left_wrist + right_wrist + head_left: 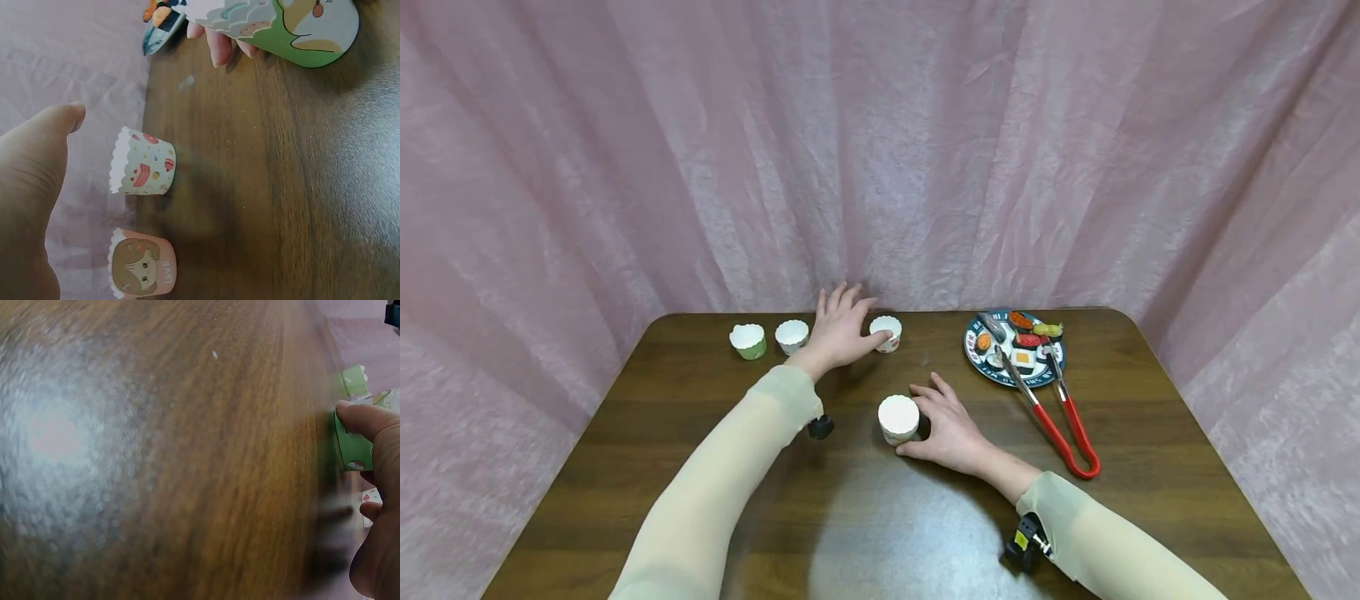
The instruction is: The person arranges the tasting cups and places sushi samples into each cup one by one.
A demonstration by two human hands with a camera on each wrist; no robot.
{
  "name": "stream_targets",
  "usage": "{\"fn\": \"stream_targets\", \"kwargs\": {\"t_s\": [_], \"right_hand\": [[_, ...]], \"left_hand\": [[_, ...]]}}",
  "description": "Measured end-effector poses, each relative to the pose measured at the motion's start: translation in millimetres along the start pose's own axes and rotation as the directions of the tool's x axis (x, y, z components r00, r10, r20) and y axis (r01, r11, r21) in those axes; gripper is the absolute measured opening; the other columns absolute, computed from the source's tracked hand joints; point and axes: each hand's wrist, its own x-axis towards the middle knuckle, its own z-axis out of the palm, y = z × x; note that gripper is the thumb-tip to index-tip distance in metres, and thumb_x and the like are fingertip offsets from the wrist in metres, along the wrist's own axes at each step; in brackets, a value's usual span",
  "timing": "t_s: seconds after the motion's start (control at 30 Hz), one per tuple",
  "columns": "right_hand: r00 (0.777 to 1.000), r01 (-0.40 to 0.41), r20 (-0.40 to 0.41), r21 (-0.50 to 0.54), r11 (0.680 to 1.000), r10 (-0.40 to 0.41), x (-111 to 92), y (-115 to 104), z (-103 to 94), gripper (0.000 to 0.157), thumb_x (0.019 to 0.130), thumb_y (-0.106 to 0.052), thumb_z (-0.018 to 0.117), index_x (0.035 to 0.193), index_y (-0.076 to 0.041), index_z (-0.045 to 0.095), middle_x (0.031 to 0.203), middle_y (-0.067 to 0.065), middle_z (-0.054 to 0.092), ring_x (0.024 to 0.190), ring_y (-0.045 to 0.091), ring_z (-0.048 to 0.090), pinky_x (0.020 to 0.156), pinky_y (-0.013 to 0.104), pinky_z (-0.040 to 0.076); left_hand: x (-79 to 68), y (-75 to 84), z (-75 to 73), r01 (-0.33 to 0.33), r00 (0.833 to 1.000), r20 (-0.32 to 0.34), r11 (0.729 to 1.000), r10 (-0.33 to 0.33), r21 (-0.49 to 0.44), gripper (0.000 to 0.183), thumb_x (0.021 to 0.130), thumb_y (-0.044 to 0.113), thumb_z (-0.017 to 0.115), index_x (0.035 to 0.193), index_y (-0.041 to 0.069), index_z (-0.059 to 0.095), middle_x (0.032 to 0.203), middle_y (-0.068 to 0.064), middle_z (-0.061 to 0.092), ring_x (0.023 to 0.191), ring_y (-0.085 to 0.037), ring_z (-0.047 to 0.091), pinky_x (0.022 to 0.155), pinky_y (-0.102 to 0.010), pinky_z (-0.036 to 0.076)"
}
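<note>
My right hand (951, 429) holds a green paper baking cup (898, 419) near the table's middle, thumb on its near side and fingers behind. In the left wrist view that green cup shows a cartoon animal and scalloped bands; I cannot tell whether these are print or nested rims. My left hand (842, 332) reaches toward the back edge, fingers spread, holding nothing. Its thumb (59, 119) is apart from a white cup (150, 162) printed with cakes. To its left stand a pink cup (147, 269) with a cartoon face and another green cup (748, 343).
At the back right, a blue-rimmed plate (973, 357) bears several sushi-like pieces. Red-handled tongs (1071, 437) lie with their tips on the plate, handles toward me. A pink curtain (880, 150) hangs behind the wooden table (647, 442).
</note>
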Motion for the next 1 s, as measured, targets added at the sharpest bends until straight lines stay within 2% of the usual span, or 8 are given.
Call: {"fn": "stream_targets", "kwargs": {"t_s": [0.17, 0.37, 0.57, 0.73, 1.0], "right_hand": [[1.0, -0.003, 0.002, -0.006, 1.0, 0.003, 0.0, -0.7, -0.2, 0.06, 0.072, -0.042, 0.092, 0.122, -0.016, 0.072, 0.153, 0.013, 0.049, 0.153, 0.04, 0.015, 0.121, 0.057, 0.017], [1.0, -0.018, 0.009, -0.004, 1.0, 0.018, -0.1, -1.7, 0.7, 0.058, 0.072, -0.041, 0.093, 0.12, -0.016, 0.072, 0.153, 0.013, 0.049, 0.153, 0.039, 0.015, 0.121, 0.059, 0.017], [1.0, -0.019, 0.002, 0.006, 1.0, 0.019, 0.0, -2.6, 1.4, 0.058, 0.071, -0.04, 0.093, 0.12, -0.015, 0.073, 0.152, 0.014, 0.05, 0.153, 0.041, 0.016, 0.12, 0.059, 0.016], [1.0, -0.009, -0.012, 0.009, 1.0, 0.009, 1.0, -2.5, 3.4, 0.054, 0.071, -0.042, 0.093, 0.115, -0.017, 0.073, 0.151, 0.013, 0.052, 0.153, 0.041, 0.017, 0.12, 0.059, 0.018], [1.0, -0.017, -0.024, 0.017, 1.0, 0.018, 1.2, -2.8, 4.5, 0.053, 0.071, -0.041, 0.093, 0.113, -0.017, 0.074, 0.152, 0.013, 0.051, 0.153, 0.039, 0.016, 0.12, 0.06, 0.018]], "left_hand": [[-13.3, 0.7, -12.2, -0.05, 0.998, -0.027, 0.997, 0.048, -0.062, 0.083, 0.095, 0.071, 0.051, 0.157, 0.017, 0.041, 0.168, -0.013, 0.019, 0.155, -0.037, 0.003, 0.12, -0.063, -0.004], [-33.9, -1.5, -21.2, -0.075, 0.997, -0.037, 0.986, 0.07, -0.152, 0.078, 0.095, 0.066, 0.056, 0.157, 0.021, 0.042, 0.168, -0.013, 0.019, 0.156, -0.035, 0.002, 0.12, -0.059, -0.01], [-52.0, -6.8, -22.6, -0.091, 0.995, -0.05, 0.978, 0.084, -0.185, 0.08, 0.095, 0.07, 0.054, 0.157, 0.021, 0.042, 0.168, -0.01, 0.021, 0.156, -0.031, 0.002, 0.121, -0.06, -0.004], [-67.8, -7.6, -23.2, -0.102, 0.994, -0.053, 0.965, 0.092, -0.242, 0.08, 0.095, 0.07, 0.054, 0.157, 0.02, 0.042, 0.168, -0.008, 0.021, 0.156, -0.03, 0.0, 0.121, -0.058, -0.007], [-93.3, 1.6, -15.1, -0.114, 0.993, -0.033, 0.949, 0.109, -0.295, 0.081, 0.093, 0.072, 0.054, 0.156, 0.021, 0.044, 0.169, -0.006, 0.02, 0.157, -0.028, 0.0, 0.121, -0.057, -0.007]]}}
